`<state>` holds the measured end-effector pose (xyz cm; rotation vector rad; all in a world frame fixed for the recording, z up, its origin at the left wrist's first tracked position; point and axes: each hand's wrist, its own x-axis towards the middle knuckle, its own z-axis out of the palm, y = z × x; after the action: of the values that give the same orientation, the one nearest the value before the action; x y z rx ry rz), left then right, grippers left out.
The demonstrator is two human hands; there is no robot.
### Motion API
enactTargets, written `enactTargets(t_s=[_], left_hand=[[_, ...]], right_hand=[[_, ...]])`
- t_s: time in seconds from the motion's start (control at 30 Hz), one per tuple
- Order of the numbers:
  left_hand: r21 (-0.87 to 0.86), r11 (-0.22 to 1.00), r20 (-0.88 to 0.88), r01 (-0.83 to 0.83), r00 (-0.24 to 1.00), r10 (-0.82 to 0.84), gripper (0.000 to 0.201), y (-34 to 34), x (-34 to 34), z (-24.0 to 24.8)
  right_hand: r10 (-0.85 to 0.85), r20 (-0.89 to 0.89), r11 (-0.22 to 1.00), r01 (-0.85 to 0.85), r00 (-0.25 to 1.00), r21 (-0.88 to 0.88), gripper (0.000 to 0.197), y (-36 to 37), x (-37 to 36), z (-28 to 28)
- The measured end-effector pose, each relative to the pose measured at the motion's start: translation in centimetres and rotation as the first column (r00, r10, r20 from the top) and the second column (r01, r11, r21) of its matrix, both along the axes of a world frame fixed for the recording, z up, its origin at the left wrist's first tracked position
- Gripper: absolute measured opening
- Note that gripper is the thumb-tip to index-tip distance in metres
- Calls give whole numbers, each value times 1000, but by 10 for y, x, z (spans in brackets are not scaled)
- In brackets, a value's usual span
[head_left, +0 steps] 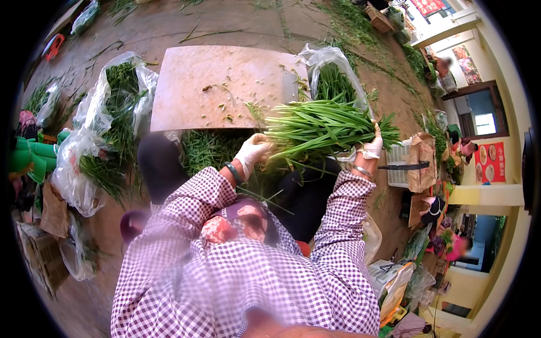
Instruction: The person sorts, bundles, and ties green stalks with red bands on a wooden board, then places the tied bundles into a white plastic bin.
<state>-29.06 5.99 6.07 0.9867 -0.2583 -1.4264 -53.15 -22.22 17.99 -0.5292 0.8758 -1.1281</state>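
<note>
A thick bunch of garlic chives (pixel 318 128) lies across the air in front of me, pale cut ends to the left and leafy tips to the right. My right hand (pixel 371 145), in a thin whitish glove, wraps round the leafy part from the right. At the lower stem ends, my gloved left hand (pixel 255 153) has its fingers pinched together on some chive stems; the exact grip is partly hidden. Just beyond the bunch is a pale board (pixel 225 84), scattered with green and brown scraps. Loose green leaves (pixel 205 147) are heaped below the board's near edge, between my knees.
Clear plastic bags of greens stand left (pixel 121 93) and right (pixel 335 81) of the board. A white plastic crate (pixel 398 164) with brown paper sits at the right. Plant litter covers parts of the floor (pixel 248 25). Other people (pixel 442 67) sit along the right wall.
</note>
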Motion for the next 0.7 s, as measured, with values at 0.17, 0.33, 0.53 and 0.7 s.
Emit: enactTargets(t_s=[0.17,0.33,0.53,0.7], left_hand=[[-68,998,68,-13,998,18,42,-2,-7,-13],[-42,995,150,89,985,-82,38,-3,-6,-17],[-121,982,204,143,972,-116,32,-3,-12,-13],[-100,994,263,45,965,-18,28,2,-11,23]], right_hand=[[-12,8,999,12,1000,-31,20,0,4,-4],[4,41,999,-2,999,-38,19,2,4,-3],[44,94,997,-38,995,-63,17,3,4,-3],[91,140,989,-73,986,-129,15,4,-1,-4]])
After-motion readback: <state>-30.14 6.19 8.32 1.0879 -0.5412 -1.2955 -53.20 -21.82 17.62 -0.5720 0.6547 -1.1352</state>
